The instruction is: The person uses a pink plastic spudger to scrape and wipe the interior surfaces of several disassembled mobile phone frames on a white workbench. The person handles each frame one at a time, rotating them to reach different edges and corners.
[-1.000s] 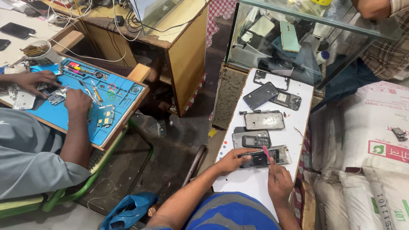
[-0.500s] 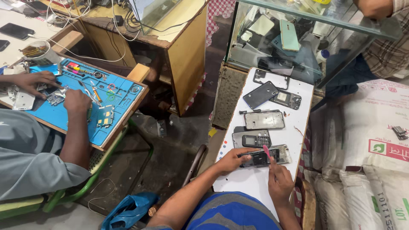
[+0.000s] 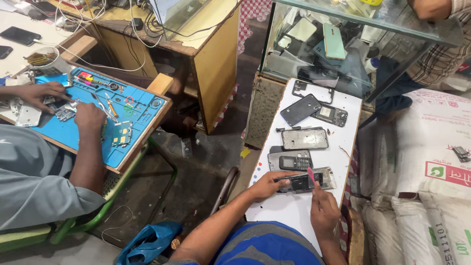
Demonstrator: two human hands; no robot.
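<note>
Nothing shifted: left hand [image 3: 267, 184] still clamped phone frame [image 3: 305, 181]; right hand [image 3: 324, 210] pinched pink pick [image 3: 311, 175]. We'd pry gently.

This is a small phone repair workshop. Opened handsets and bare phone frames [image 3: 304, 139] lie spread on a white table [image 3: 294, 211], and a glass display case [image 3: 343, 44] beside it holds more phones. Nearby, another person works over a blue repair mat [image 3: 132, 122] strewn with small tools and circuit boards, with cables trailing across a wooden desk [image 3: 216, 54].

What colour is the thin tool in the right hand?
Pink; the pry tool shows in the head view.
</note>
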